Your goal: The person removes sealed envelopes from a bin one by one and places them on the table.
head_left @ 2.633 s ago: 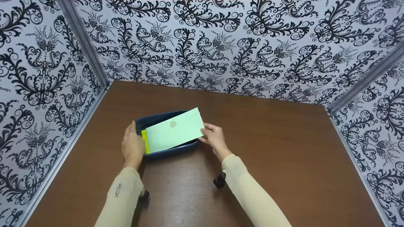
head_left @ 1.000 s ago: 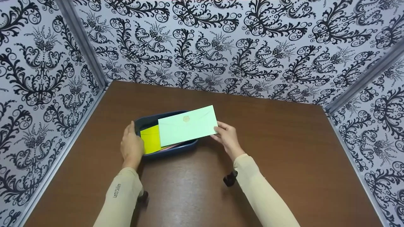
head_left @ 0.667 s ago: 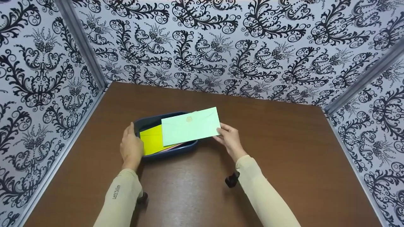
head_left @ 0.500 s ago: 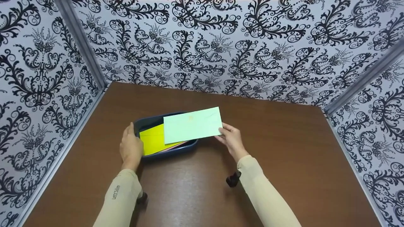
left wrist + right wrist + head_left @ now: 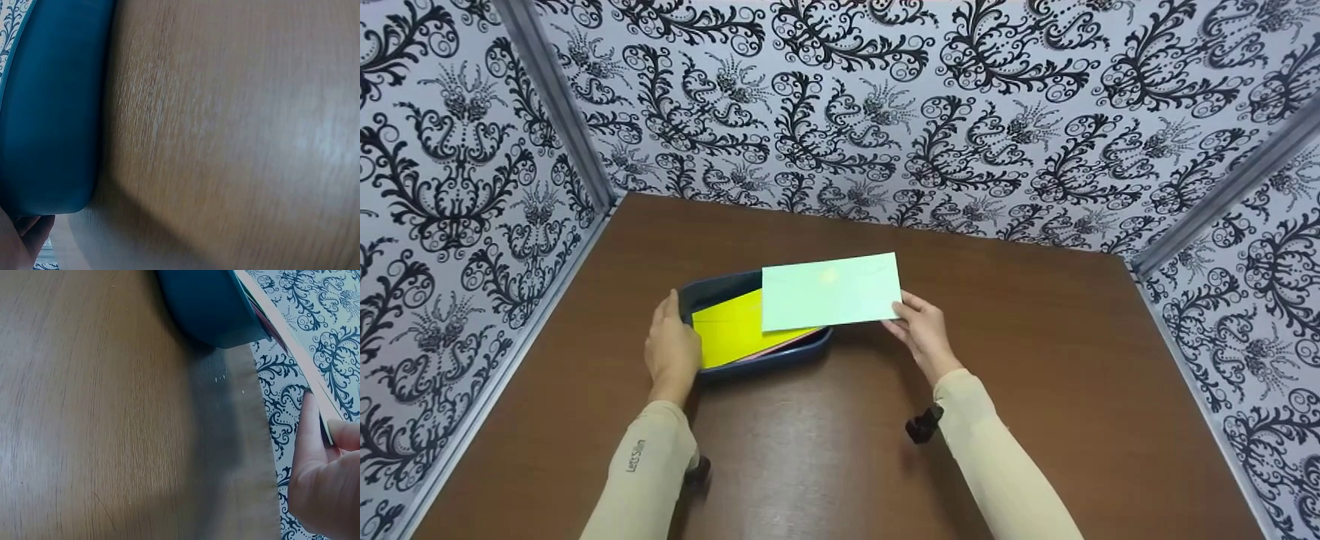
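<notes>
Now we list what we see, one line for each thing.

Right hand: our right hand point(image 5: 924, 334) pinches the right short edge of the pale green envelope point(image 5: 830, 291) between thumb and fingers; in the right wrist view the fingers point(image 5: 310, 439) lie under the paper edge.

Pale green envelope: we hold it flat in the air, almost level, its left part above the right end of the tray and its right part past the tray rim, over the bare desk. Its flap side faces up, with a faint round seal in the middle.

Left hand: our left hand point(image 5: 673, 349) rests against the left end of the blue tray point(image 5: 720, 286), the fingers straight along the outside wall and the thumb by the rim; we cannot tell if the thumb hooks over the rim.

Blue tray: it stands on the brown desk point(image 5: 1035, 390), left of the middle and well apart from every edge. In the left wrist view we see its rounded outer wall point(image 5: 50, 112) touching the wood.

Yellow envelope: it lies inside the tray point(image 5: 731, 334), on top of the pile, partly under the green one as we look down.

Below the yellow one: a thin pink edge point(image 5: 780, 348) shows at the near side.

Walls: white panels with a black scroll pattern point(image 5: 885, 112) close the desk on the left, far and right sides.
</notes>
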Demonstrator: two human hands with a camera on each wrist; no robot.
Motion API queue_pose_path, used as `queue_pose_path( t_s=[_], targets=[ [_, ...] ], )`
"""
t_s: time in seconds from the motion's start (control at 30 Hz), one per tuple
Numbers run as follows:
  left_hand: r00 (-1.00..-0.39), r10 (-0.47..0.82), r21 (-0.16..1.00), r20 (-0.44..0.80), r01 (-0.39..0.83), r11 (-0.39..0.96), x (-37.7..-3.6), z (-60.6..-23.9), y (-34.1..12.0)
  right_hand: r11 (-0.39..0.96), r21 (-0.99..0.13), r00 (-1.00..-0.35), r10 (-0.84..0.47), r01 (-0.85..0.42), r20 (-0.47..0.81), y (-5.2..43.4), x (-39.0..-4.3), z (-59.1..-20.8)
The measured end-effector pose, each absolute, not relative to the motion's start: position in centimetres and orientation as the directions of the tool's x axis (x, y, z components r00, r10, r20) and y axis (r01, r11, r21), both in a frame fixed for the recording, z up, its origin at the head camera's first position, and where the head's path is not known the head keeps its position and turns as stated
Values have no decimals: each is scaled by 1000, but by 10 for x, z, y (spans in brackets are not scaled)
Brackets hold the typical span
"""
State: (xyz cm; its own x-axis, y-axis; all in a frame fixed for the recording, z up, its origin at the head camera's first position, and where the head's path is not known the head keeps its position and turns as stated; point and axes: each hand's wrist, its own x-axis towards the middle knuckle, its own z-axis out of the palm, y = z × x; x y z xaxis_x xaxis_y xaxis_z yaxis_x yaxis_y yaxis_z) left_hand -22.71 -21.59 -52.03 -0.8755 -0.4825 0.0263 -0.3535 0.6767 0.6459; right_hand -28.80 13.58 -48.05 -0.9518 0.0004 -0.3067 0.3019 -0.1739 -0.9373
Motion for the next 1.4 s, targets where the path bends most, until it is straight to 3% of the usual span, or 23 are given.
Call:
queue_pose_path(
  t_s=[1.4],
  targets=[
    [-878, -478, 653, 15, -353, 670, -225, -519, -215, -250, -908, -936, 25, 335, -352, 177, -296, -473]
  ],
)
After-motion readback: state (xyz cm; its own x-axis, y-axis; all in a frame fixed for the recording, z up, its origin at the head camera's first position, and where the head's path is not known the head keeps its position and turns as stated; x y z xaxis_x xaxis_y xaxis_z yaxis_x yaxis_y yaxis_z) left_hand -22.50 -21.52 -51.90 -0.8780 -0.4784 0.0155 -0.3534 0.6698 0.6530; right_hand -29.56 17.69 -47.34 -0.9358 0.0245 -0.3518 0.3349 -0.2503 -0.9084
